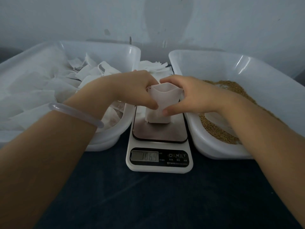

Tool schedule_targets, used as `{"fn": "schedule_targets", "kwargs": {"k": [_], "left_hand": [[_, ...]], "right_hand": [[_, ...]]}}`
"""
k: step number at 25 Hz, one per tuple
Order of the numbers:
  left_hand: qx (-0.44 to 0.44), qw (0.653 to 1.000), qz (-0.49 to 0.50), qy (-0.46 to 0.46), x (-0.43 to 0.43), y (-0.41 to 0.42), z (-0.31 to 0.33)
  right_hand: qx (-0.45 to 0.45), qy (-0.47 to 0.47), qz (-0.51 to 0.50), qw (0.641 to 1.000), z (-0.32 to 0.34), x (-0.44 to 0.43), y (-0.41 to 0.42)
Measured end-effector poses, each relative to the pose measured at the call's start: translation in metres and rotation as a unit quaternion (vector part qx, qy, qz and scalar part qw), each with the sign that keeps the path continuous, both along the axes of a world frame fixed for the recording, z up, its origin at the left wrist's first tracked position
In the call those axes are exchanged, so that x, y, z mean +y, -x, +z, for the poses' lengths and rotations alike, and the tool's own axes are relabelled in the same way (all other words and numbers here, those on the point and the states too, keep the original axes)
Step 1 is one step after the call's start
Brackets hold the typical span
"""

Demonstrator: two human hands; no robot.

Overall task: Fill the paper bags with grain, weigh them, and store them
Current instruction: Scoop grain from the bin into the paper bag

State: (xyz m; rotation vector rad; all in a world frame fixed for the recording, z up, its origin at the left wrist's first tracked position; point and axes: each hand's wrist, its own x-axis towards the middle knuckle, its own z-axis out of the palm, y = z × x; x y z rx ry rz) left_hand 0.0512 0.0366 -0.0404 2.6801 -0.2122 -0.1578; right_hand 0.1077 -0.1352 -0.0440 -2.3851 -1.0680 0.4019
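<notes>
Left hand point(137, 90) and right hand point(189, 95) pinch opposite sides of the paper bag point(159, 98) near its open top. Bag stands upright between them on the scale point(160, 131) — long axis vertical. Tub of bags point(132, 50) sits just left of the grip — left hand probably nearer for storing.

A small hand-packing station, whether workshop or home cannot be told: a digital scale point(159, 134) sits on a dark table point(148, 204) between a bag tub point(105, 47) heaped with paper bags point(41, 90) and a grain tub point(214, 56) holding grain point(231, 86) (both tubs plain white plastic), before a bare, scuffed wall point(82, 17).
</notes>
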Motion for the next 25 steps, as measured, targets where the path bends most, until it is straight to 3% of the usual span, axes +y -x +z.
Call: {"fn": "schedule_targets", "kwargs": {"k": [25], "left_hand": [[0.012, 1.0, 0.002, 0.012, 0.0026, 0.0002, -0.0005]], "right_hand": [[0.005, -0.042, 0.013, 0.999, -0.0025, -0.0022, -0.0025]]}}
